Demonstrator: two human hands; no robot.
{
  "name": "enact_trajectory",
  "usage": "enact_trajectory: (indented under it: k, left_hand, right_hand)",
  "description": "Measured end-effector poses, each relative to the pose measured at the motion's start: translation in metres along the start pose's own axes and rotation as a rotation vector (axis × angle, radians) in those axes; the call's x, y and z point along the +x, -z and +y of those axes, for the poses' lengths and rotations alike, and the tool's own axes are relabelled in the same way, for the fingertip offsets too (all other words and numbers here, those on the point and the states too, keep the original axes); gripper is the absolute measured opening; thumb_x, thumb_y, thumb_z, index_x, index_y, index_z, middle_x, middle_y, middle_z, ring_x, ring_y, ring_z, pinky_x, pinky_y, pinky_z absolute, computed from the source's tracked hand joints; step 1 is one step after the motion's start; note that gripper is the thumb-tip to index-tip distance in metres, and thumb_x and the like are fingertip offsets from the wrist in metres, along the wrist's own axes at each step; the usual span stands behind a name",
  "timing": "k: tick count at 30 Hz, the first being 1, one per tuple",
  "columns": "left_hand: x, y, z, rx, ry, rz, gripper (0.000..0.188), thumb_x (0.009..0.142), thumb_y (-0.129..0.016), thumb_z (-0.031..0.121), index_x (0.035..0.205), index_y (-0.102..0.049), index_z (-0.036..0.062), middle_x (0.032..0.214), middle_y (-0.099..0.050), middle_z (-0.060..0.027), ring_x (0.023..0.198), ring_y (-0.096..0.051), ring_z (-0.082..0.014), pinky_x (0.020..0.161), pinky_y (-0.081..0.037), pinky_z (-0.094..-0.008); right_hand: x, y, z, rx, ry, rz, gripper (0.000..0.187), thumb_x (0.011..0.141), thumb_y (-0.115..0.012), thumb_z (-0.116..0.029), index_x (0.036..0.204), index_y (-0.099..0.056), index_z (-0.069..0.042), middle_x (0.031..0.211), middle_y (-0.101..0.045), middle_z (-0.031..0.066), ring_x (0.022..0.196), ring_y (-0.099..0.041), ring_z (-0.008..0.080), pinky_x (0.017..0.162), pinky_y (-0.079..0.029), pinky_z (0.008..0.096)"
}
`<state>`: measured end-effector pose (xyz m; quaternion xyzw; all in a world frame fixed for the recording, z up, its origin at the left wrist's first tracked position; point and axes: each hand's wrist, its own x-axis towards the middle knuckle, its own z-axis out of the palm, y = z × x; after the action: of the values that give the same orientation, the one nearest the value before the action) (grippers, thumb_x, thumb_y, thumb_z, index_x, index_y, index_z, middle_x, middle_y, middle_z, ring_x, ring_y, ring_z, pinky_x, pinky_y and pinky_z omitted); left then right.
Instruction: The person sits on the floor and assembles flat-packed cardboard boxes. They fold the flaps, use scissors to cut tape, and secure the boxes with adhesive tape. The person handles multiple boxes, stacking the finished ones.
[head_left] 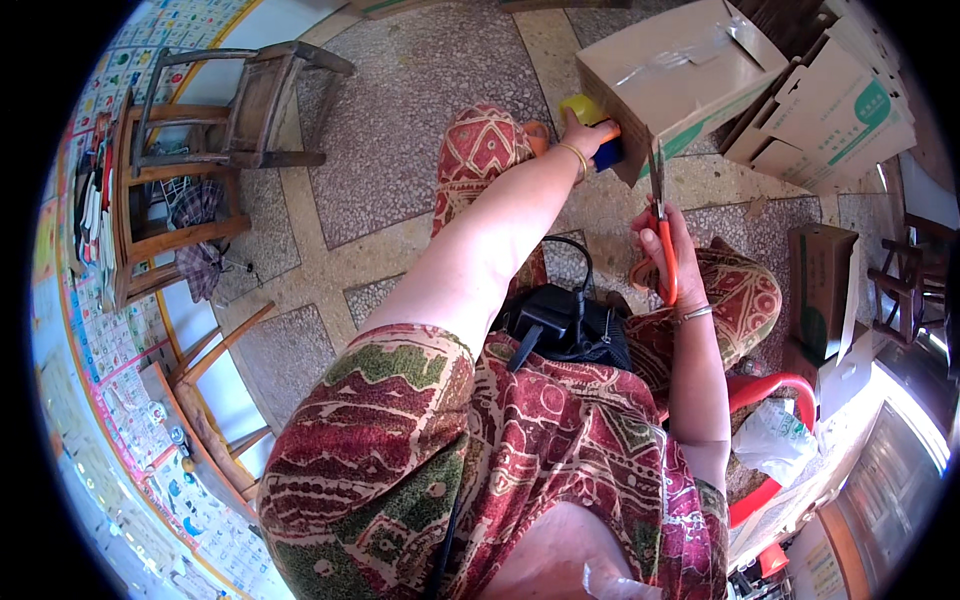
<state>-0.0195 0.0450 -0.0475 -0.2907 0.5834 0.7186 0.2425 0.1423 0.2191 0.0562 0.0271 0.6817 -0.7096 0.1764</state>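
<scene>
Patterned clothing (pixel 560 430) in red, green and cream spreads nearest the camera, with a black bag (pixel 565 325) at the lap. Stretched well forward and almost straight, the left arm ends in a left hand (pixel 588 138) whose fingers curl around a yellow and blue object (pixel 608 154), just beside the near end of a cardboard box (pixel 690 65); I cannot tell whether it touches the box. The right arm is raised along the right side, and its right hand (pixel 678 250) grips the orange handles of 1 pair of scissors (pixel 668 265), fingers wrapped around them. Their long metal blades point forward, close together, in front of the box's near corner; contact is unclear. Plain brown, the box sits on the stone floor (pixel 420 130), wrinkled clear tape shining across its top and a green band along 1 side.
</scene>
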Motion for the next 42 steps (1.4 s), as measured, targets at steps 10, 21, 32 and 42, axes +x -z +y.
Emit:
enact_trajectory:
  k: [10,21,32,42]
  left_hand:
    - [0.031,0.006,-0.023,0.209,-0.385,-0.054,0.079,0.074,-0.077,0.023,0.137,-0.036,-0.0003,0.122,-0.057,-0.0144,0.109,-0.056,-0.0233,0.094,-0.042,-0.0303]
    - [-0.002,0.015,-0.004,0.281,-0.246,-0.065,0.072,0.065,-0.084,0.034,0.116,-0.050,-0.0034,0.109,-0.060,-0.0138,0.097,-0.059,-0.0203,0.084,-0.047,-0.0295]
    - [0.030,0.031,-0.017,0.641,-0.362,-0.142,0.076,0.061,-0.081,0.052,0.109,-0.061,-0.0027,0.107,-0.064,-0.0145,0.096,-0.061,-0.0212,0.086,-0.047,-0.0286]
    - [0.019,0.030,-0.006,0.826,-0.340,-0.228,0.073,0.061,-0.078,0.056,0.108,-0.064,0.0026,0.108,-0.064,-0.0154,0.101,-0.060,-0.0237,0.089,-0.045,-0.0307]
  right_hand:
    - [0.017,0.005,0.014,0.089,-0.107,0.134,0.053,0.090,-0.061,-0.032,0.129,-0.040,-0.003,0.102,-0.059,0.0061,0.088,-0.057,0.0131,0.069,-0.047,0.0240]
    - [0.021,0.025,0.012,-0.220,-0.119,0.101,0.063,0.085,-0.069,-0.029,0.132,-0.038,0.000,0.095,-0.058,0.0066,0.086,-0.056,0.0131,0.076,-0.048,0.0284]
    - [0.043,0.040,0.024,-0.832,-0.153,0.021,0.071,0.075,-0.073,-0.043,0.126,-0.046,-0.002,0.100,-0.063,0.0243,0.097,-0.062,0.0354,0.083,-0.048,0.0410]
    - [0.069,0.056,0.003,-1.066,-0.197,-0.011,0.072,0.076,-0.069,-0.048,0.128,-0.046,-0.005,0.096,-0.064,0.0264,0.096,-0.061,0.0404,0.084,-0.048,0.0446]
